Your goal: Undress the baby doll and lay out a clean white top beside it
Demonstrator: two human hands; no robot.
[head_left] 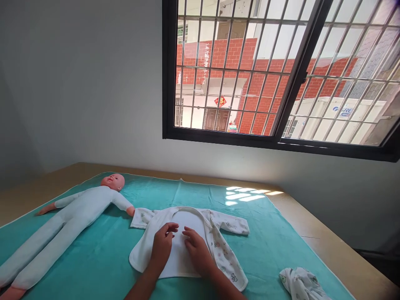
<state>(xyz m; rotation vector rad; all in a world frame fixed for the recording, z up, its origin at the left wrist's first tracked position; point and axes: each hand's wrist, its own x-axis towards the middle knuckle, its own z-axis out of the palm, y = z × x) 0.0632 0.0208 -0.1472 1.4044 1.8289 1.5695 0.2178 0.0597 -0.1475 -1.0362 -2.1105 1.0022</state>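
A small white baby shirt (225,254) with a printed pattern lies spread on the green cloth, its front opened out and both sleeves stretched sideways. Over its middle are my two hands, a short gap between them. My left hand (163,242) has its fingers loosely curled and apart, with nothing in them. My right hand (196,249) is likewise bent at the fingers and holds nothing. Whether either hand touches the fabric I cannot tell. To the left a baby doll (84,208) in a white suit lies on its back, one hand against the shirt's left cuff.
A green cloth (262,237) covers most of the wooden tabletop (315,233). Near the front right lies a crumpled white printed cloth (301,283). Behind the table rises a grey wall with a barred window (231,75). Sunlight patches fall at the back right.
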